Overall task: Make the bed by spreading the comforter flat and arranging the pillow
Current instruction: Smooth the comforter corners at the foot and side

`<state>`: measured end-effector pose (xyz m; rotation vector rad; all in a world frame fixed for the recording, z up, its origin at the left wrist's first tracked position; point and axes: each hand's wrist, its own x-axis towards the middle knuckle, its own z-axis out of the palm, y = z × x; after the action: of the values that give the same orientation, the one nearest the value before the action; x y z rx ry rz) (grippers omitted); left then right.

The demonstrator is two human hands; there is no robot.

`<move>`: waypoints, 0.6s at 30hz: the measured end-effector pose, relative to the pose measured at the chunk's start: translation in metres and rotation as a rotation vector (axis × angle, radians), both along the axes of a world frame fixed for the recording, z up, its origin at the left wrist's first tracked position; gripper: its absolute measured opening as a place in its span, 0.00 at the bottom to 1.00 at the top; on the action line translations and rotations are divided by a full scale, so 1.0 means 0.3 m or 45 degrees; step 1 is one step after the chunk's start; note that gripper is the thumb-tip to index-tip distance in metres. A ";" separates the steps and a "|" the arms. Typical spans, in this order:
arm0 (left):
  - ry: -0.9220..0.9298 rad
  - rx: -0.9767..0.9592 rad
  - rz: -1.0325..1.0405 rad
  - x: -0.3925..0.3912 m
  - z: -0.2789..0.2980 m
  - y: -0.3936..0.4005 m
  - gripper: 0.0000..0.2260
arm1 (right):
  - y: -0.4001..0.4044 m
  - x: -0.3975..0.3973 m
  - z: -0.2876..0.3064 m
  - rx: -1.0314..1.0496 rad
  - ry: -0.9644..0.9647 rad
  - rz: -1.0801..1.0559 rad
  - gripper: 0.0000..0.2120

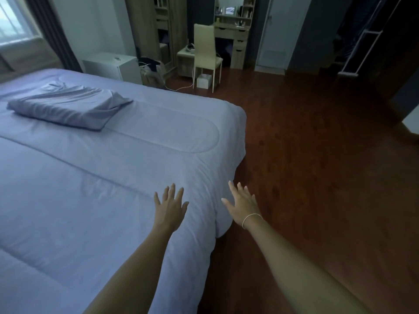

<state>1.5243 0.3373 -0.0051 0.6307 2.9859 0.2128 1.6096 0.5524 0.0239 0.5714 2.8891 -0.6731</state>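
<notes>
A pale lavender comforter lies spread over the bed, mostly smooth, with quilted seams and its edge hanging over the right side. A matching pillow rests flat on top at the far left, its case slightly wrinkled. My left hand lies palm down with fingers spread on the comforter near the bed's right edge. My right hand, with a thin white band on the wrist, hovers open just past the comforter's hanging corner, over the floor. Neither hand holds anything.
Dark wooden floor stretches to the right of the bed. A pale chair and a dressing table stand at the far wall, with a small white fridge and a bag beside the bed. A window with a dark curtain is at top left.
</notes>
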 end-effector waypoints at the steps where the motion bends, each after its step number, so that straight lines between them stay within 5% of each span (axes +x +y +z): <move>1: -0.007 0.001 0.010 -0.027 0.001 0.039 0.24 | 0.035 -0.041 -0.007 -0.006 0.007 0.011 0.31; 18: 0.040 0.165 0.247 -0.750 -0.027 0.913 0.18 | 1.038 -0.850 -0.008 0.019 0.035 0.192 0.25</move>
<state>1.2992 0.6112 -0.0132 0.3567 3.0821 0.4162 1.3546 0.8638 0.0214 0.3438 2.9271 -0.6430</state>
